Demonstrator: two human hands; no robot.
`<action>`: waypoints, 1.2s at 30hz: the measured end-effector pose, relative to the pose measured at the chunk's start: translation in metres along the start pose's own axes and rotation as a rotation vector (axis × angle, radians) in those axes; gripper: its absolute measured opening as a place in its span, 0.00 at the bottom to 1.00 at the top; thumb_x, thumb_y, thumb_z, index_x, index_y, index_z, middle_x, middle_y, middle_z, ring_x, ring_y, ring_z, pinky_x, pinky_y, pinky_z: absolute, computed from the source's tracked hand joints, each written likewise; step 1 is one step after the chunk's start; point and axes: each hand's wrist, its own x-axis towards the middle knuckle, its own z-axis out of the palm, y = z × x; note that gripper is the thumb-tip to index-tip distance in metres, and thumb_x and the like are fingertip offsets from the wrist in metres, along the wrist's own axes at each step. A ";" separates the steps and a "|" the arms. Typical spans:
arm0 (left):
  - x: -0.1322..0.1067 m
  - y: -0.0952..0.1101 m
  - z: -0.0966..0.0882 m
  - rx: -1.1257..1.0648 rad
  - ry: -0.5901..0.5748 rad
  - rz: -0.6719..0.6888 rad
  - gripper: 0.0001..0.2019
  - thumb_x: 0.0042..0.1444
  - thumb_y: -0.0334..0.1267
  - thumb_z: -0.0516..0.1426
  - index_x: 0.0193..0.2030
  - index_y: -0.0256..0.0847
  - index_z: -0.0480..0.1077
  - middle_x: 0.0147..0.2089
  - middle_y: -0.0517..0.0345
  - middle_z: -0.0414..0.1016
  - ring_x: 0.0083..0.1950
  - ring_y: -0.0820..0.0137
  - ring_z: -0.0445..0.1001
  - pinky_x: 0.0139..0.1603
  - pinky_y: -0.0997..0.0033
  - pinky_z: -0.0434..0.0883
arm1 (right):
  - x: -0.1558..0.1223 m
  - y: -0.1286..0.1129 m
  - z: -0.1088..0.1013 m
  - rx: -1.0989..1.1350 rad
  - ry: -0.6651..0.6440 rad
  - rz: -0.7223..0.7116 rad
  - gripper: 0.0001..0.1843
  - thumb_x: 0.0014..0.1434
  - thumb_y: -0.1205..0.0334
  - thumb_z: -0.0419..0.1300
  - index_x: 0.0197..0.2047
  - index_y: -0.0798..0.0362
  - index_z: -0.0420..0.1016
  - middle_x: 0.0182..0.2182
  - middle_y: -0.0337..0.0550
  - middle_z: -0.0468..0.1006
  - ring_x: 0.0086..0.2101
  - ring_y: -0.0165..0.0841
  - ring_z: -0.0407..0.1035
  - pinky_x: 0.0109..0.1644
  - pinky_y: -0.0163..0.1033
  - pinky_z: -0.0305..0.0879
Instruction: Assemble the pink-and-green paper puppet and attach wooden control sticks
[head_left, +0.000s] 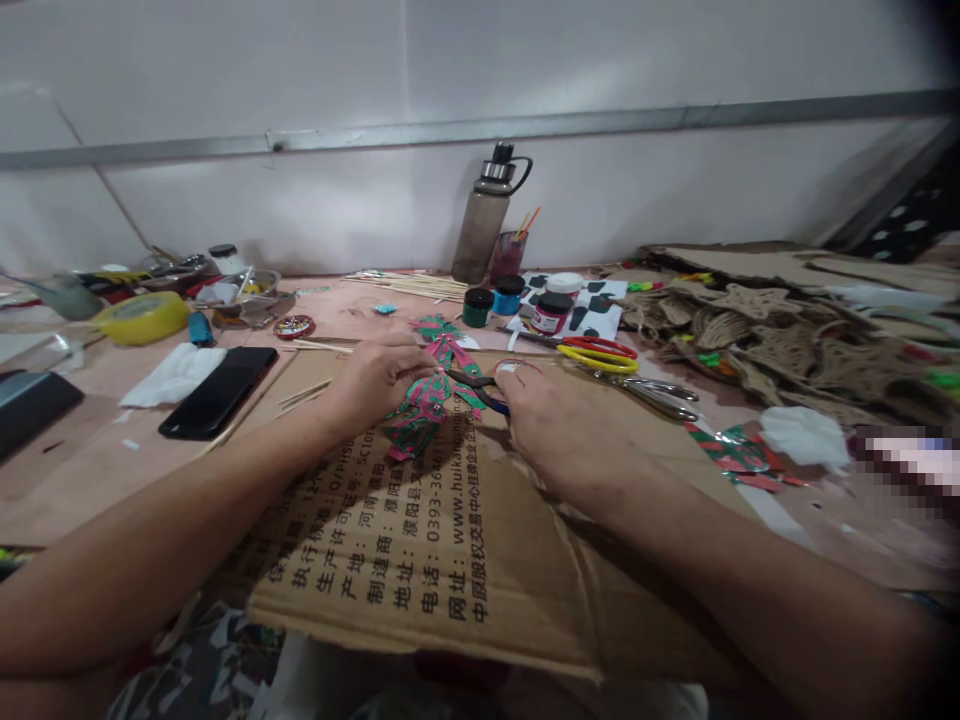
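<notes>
My left hand (384, 372) is closed, its fingertips pinching the edge of a pink and green patterned craft piece (421, 425) with shiny dots. My right hand (536, 415) is wrapped round a pair of pliers (474, 381) with dark jaws and a blue handle. The jaws reach over the craft piece, close to my left fingertips; whether they grip anything is too small to tell. Under both hands lies a flat sheet of printed cardboard (517, 540).
Scissors (592, 353) and metal-handled pliers (660, 398) lie to the right. Behind stand paint jars (478, 308) and a bottle (480, 225). A phone (219, 392), yellow tape (144, 318) and thin sticks (409, 284) occupy the table. Brown woven pieces (795, 345) are piled right.
</notes>
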 end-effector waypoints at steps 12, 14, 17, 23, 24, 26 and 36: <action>0.004 -0.006 0.002 -0.051 -0.039 -0.097 0.09 0.60 0.35 0.56 0.40 0.40 0.79 0.36 0.52 0.81 0.38 0.69 0.77 0.42 0.70 0.73 | 0.002 -0.001 -0.004 -0.051 -0.004 0.021 0.13 0.63 0.73 0.48 0.46 0.59 0.71 0.43 0.54 0.75 0.43 0.40 0.69 0.46 0.41 0.62; 0.005 -0.006 0.001 -0.056 -0.046 -0.132 0.10 0.61 0.36 0.56 0.42 0.41 0.79 0.38 0.52 0.81 0.40 0.68 0.77 0.43 0.68 0.73 | 0.002 0.001 -0.003 -0.050 0.017 0.026 0.14 0.63 0.72 0.48 0.48 0.60 0.71 0.45 0.55 0.75 0.44 0.41 0.68 0.48 0.42 0.61; 0.007 -0.005 -0.002 -0.082 -0.067 -0.165 0.12 0.62 0.37 0.54 0.44 0.41 0.79 0.39 0.52 0.81 0.40 0.68 0.77 0.44 0.67 0.73 | 0.003 0.005 0.000 -0.041 0.040 0.044 0.15 0.64 0.72 0.46 0.49 0.60 0.70 0.45 0.56 0.74 0.44 0.41 0.68 0.48 0.42 0.61; 0.007 -0.003 -0.001 -0.202 -0.080 -0.190 0.11 0.61 0.37 0.56 0.43 0.40 0.79 0.42 0.51 0.82 0.43 0.68 0.78 0.47 0.66 0.74 | 0.002 0.008 0.006 -0.031 0.103 0.004 0.15 0.65 0.70 0.47 0.50 0.61 0.70 0.45 0.58 0.74 0.45 0.42 0.67 0.49 0.44 0.61; 0.006 -0.003 0.000 -0.214 -0.080 -0.197 0.10 0.60 0.37 0.56 0.43 0.40 0.79 0.42 0.51 0.82 0.43 0.68 0.78 0.48 0.66 0.74 | 0.002 0.007 0.006 -0.019 0.100 -0.004 0.14 0.64 0.69 0.48 0.50 0.61 0.70 0.45 0.58 0.74 0.45 0.42 0.67 0.49 0.44 0.61; 0.006 -0.003 0.001 -0.231 -0.089 -0.209 0.10 0.59 0.37 0.57 0.43 0.41 0.79 0.43 0.52 0.82 0.43 0.68 0.78 0.49 0.65 0.74 | 0.002 0.007 0.006 0.003 0.087 -0.017 0.13 0.64 0.67 0.49 0.49 0.61 0.70 0.45 0.58 0.74 0.44 0.42 0.67 0.48 0.44 0.61; 0.006 -0.003 0.001 -0.232 -0.127 -0.189 0.10 0.60 0.35 0.57 0.44 0.41 0.79 0.43 0.51 0.81 0.44 0.69 0.78 0.50 0.65 0.74 | 0.002 0.004 0.005 0.006 0.098 -0.019 0.12 0.62 0.71 0.49 0.46 0.59 0.71 0.43 0.54 0.76 0.43 0.41 0.69 0.47 0.43 0.62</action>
